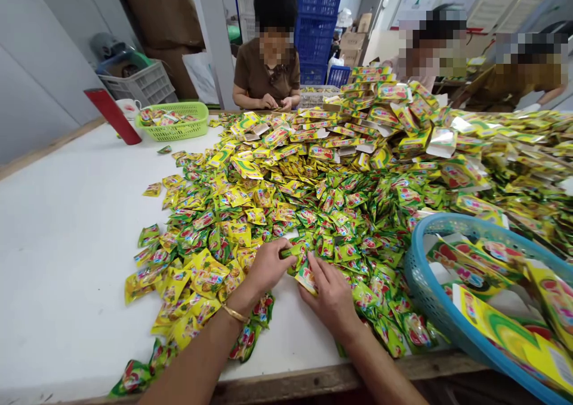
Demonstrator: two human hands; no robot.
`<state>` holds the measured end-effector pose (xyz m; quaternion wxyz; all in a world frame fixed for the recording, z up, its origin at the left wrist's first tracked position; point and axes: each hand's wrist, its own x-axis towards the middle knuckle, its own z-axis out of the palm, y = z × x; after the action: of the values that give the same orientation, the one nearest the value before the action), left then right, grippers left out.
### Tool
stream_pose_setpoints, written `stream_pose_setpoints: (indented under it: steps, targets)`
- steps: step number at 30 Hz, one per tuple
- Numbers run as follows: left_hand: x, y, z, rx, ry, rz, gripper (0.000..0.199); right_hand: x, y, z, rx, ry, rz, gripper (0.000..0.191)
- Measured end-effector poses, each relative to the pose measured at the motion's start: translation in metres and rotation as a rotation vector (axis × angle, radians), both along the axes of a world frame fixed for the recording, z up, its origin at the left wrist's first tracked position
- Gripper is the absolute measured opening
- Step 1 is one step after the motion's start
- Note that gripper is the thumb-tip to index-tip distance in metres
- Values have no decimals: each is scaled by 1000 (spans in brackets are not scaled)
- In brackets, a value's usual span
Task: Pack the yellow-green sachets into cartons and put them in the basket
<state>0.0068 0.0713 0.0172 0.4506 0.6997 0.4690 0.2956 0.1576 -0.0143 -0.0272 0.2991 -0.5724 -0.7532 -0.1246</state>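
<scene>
White tabletop (67,244) here, with a worn wooden edge (277,387) running along the near side. Bare forearms reach in over it, a gold bracelet (236,314) on the left wrist. Left hand (271,265) has thumb and fingertips pinched on a green packet (296,250), and the right hand (331,291), just beside it, has its fingers closed on a printed piece (306,278), can't tell if that's a packet or a small carton. Both are right at the near edge of the heap, yellow pineapple packets (208,274) to the left, green watermelon packets (371,244) to the right. Blue oval basket (430,291) on the near right is loaded with fruit-print cartons (505,333). Past the packets is a big messy pile of flattish cartons (371,118), plus a lime-green basket (174,132) of packets next to a red bar-shaped thing (113,117) off left. Across the table sits a co-worker in a brown top (268,74), hands together, with stacked blue crates (317,29) behind.
</scene>
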Motion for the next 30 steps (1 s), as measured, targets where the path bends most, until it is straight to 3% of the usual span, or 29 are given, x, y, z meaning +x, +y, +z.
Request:
stream_pose_setpoints:
  steps: [2,7,11,13,19,22,26,30]
  targets:
    - [9,-8,0,26,23,72,7,1,-1,-1,-11,11,-35,60]
    - [18,-15,0,-95,-156,192,11,0,-1,1,-2,63,-43,61]
    - [21,-22,1,2,-133,231,17,1,-2,4,35,99,-41,64]
    - [25,-33,2,108,-85,183,18,3,-3,4,78,118,-70,66]
    - [30,-62,11,663,-21,-21,18,9,-8,1,186,176,-122,68]
    - [26,-62,16,769,-18,-13,16,8,-7,1,220,162,-126,68]
    - [21,-51,14,760,110,32,21,5,-3,7,212,111,-85,72]
    - [17,-42,8,603,279,-38,20,3,-1,10,136,11,-27,71]
